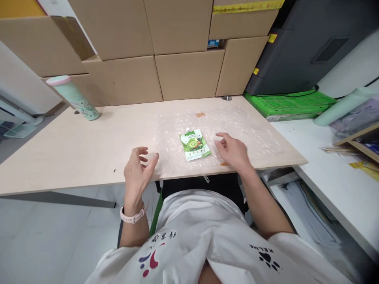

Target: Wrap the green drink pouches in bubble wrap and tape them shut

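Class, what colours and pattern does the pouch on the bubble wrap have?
The pouch is green and white, with a kiwi picture; see the head view.

The table is flat and light wood-coloured. A clear bubble wrap sheet covers part of its right half and carries a green-and-white pouch. A mint-green bottle with a pink lid stands near the left rear corner.
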Demonstrator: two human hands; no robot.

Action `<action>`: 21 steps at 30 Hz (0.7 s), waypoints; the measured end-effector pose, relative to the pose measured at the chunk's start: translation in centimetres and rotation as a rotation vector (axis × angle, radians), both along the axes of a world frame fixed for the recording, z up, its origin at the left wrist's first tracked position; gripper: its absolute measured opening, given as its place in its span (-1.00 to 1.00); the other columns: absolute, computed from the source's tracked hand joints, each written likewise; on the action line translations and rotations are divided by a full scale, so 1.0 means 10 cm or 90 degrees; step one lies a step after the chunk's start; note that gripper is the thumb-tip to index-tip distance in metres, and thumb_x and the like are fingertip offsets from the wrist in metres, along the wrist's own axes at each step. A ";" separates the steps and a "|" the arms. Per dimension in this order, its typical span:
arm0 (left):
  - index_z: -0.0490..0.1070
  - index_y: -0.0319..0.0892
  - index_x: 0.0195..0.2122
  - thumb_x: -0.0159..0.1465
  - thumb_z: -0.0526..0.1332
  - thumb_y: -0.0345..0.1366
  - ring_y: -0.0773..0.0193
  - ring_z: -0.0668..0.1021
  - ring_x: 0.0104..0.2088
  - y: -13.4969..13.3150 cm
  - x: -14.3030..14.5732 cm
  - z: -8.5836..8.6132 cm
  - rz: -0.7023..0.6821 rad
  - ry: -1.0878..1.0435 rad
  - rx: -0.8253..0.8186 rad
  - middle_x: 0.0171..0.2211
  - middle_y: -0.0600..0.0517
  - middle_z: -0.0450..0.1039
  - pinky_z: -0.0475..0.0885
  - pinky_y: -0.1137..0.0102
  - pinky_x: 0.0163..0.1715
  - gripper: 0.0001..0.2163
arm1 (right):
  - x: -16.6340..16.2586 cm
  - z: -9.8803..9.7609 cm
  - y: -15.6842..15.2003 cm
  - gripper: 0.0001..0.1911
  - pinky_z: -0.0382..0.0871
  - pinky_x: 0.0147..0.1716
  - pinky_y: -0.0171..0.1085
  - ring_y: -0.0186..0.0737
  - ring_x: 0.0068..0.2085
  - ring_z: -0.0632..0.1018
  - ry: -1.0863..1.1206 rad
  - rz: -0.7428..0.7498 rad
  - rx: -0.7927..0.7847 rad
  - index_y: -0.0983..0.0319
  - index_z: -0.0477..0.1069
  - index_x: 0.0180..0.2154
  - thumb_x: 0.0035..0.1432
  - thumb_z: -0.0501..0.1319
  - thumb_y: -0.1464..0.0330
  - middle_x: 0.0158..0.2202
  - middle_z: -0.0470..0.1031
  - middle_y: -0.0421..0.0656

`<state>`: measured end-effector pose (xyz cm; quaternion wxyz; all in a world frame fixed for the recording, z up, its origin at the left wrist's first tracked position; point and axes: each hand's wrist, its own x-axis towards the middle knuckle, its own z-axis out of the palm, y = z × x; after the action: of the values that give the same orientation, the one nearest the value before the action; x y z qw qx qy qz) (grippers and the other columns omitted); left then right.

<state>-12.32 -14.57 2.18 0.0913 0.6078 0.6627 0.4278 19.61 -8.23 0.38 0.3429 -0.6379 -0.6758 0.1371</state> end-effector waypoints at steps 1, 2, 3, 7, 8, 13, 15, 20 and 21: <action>0.38 0.08 -0.05 0.28 0.29 -0.07 0.14 0.55 -0.43 0.04 -0.03 -0.03 0.013 0.005 -0.008 -0.27 -0.02 0.55 0.40 0.17 -0.45 -0.76 | -0.11 0.01 0.07 -0.64 0.36 -0.18 0.05 0.06 -0.23 0.55 0.008 0.026 -0.038 -0.06 0.44 0.06 0.24 0.15 0.20 -0.31 0.53 -0.16; 0.38 0.09 -0.03 0.27 0.30 -0.11 0.14 0.54 -0.46 0.09 -0.05 -0.07 0.009 0.008 -0.018 -0.32 -0.01 0.56 0.37 0.18 -0.47 -0.74 | -0.19 0.02 0.15 -0.64 0.36 -0.21 0.03 0.04 -0.26 0.56 0.013 0.051 -0.066 -0.04 0.45 0.06 0.23 0.17 0.20 -0.32 0.54 -0.16; 0.39 0.10 -0.02 0.26 0.31 -0.17 0.14 0.53 -0.49 0.14 -0.06 -0.12 -0.003 0.006 -0.023 -0.38 0.00 0.55 0.35 0.20 -0.49 -0.73 | -0.26 0.02 0.23 -0.64 0.37 -0.22 0.01 0.03 -0.27 0.56 0.019 0.074 -0.083 -0.02 0.45 0.05 0.21 0.18 0.20 -0.33 0.54 -0.15; 0.36 0.14 0.08 0.22 0.25 -0.38 0.19 0.50 -0.54 0.25 -0.06 -0.28 -0.066 -0.052 -0.012 -0.46 0.04 0.52 0.33 0.23 -0.49 -0.59 | -0.37 -0.01 0.46 -0.65 0.38 -0.33 -0.08 -0.05 -0.35 0.54 0.081 0.125 -0.087 0.06 0.51 -0.04 0.10 0.23 0.33 -0.35 0.52 -0.14; 0.36 0.14 0.10 0.23 0.23 -0.40 0.20 0.49 -0.54 0.25 -0.06 -0.30 -0.074 -0.063 -0.014 -0.45 0.04 0.52 0.34 0.23 -0.48 -0.57 | -0.37 0.00 0.47 -0.67 0.38 -0.35 -0.09 -0.08 -0.37 0.53 0.114 0.137 -0.080 0.07 0.53 -0.08 0.09 0.22 0.36 -0.35 0.51 -0.13; 0.35 0.14 0.09 0.23 0.20 -0.39 0.21 0.49 -0.51 0.22 -0.07 -0.35 -0.072 -0.094 -0.040 -0.42 0.05 0.50 0.37 0.23 -0.46 -0.58 | -0.52 0.12 0.35 -0.80 0.43 -0.28 -0.06 -0.08 -0.28 0.56 0.319 0.203 -0.025 0.01 0.55 -0.21 0.13 0.20 0.32 -0.26 0.54 -0.07; 0.34 0.13 0.09 0.23 0.19 -0.41 0.19 0.51 -0.50 0.22 -0.07 -0.35 -0.070 -0.092 -0.055 -0.42 0.05 0.50 0.37 0.21 -0.45 -0.58 | -0.63 0.13 0.29 -0.84 0.44 -0.28 -0.02 -0.04 -0.26 0.58 0.396 0.191 -0.045 0.00 0.53 -0.24 0.12 0.22 0.27 -0.24 0.57 -0.05; 0.35 0.10 0.04 0.21 0.19 -0.44 0.18 0.50 -0.49 0.22 -0.07 -0.34 -0.066 -0.081 -0.036 -0.42 0.04 0.50 0.37 0.17 -0.43 -0.60 | -0.83 -0.07 0.27 -0.88 0.50 -0.21 0.03 0.01 -0.20 0.61 0.485 0.198 -0.151 0.00 0.50 -0.29 0.07 0.24 0.25 -0.22 0.61 -0.06; 0.36 0.10 0.03 0.21 0.18 -0.44 0.18 0.49 -0.50 0.23 -0.07 -0.34 -0.067 -0.083 -0.031 -0.42 0.04 0.50 0.36 0.17 -0.43 -0.61 | -0.83 -0.11 0.28 -0.89 0.51 -0.22 0.02 0.01 -0.20 0.61 0.483 0.207 -0.176 0.00 0.50 -0.30 0.07 0.24 0.25 -0.23 0.61 -0.07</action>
<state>-12.99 -12.32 -1.27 0.1717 0.6103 0.6324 0.4450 11.27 -5.43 -0.70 0.4526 -0.4675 -0.5689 0.5030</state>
